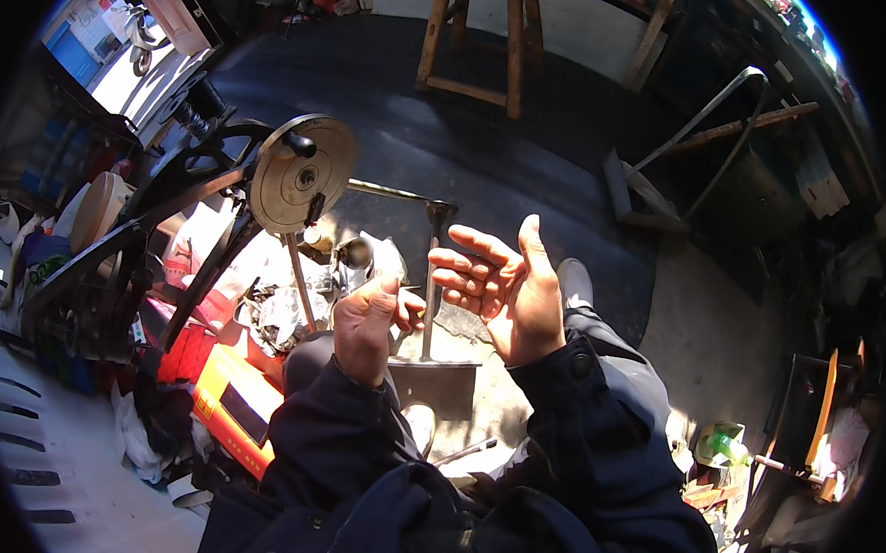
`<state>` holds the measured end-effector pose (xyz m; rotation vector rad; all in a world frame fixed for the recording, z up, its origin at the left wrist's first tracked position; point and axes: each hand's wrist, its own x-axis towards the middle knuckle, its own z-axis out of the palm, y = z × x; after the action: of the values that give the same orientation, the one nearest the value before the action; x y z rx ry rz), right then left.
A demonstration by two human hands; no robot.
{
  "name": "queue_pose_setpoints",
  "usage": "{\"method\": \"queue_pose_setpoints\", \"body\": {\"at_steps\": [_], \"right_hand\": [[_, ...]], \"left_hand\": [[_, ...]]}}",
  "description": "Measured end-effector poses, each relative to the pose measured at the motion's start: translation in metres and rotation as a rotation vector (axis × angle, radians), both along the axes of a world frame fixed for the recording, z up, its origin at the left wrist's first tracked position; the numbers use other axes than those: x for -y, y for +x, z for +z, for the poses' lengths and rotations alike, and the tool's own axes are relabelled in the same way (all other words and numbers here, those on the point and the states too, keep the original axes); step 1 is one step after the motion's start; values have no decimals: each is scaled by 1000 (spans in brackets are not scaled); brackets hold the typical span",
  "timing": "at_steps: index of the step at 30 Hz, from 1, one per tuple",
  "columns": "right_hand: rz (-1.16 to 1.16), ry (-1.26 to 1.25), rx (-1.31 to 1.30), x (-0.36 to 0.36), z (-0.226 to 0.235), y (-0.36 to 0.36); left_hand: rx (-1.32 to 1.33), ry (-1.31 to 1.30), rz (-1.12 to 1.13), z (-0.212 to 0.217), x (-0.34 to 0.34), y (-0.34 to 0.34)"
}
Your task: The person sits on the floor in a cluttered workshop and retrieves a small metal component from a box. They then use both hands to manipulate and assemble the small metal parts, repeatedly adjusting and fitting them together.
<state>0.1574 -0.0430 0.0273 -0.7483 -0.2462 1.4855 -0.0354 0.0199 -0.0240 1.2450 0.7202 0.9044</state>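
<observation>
Two bare hands are raised above the lap: the right hand [507, 300] spread, palm visible and bare; the left hand [365, 328] curled with its thumb up, though in this glare I cannot tell whether it pinches something thin. No finished piece shows between them, so what is done and left stays unreadable. Near left lies an orange box [238, 411]. Just beyond, between the hands, a dark metal post [428, 338] stands upright on a flat base. Farther left, a dark-framed machine [186, 203] carries a dull, round disc [273, 182] with a black knob [300, 146]. Far off stands a wooden stool [514, 60].
</observation>
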Motion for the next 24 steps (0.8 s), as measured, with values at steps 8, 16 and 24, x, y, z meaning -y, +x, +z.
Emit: {"method": "queue_pose_setpoints", "body": {"at_steps": [8,16,24], "right_hand": [[-25,-30,47,2,-2,-1],[-44,86,201,4,-12,-1],[-129,54,191,-13,-10,-8]], "left_hand": [[10,0,27,5,1,4],[-53,20,60,0,-2,1],[-79,-10,43,-5,-7,0]]}}
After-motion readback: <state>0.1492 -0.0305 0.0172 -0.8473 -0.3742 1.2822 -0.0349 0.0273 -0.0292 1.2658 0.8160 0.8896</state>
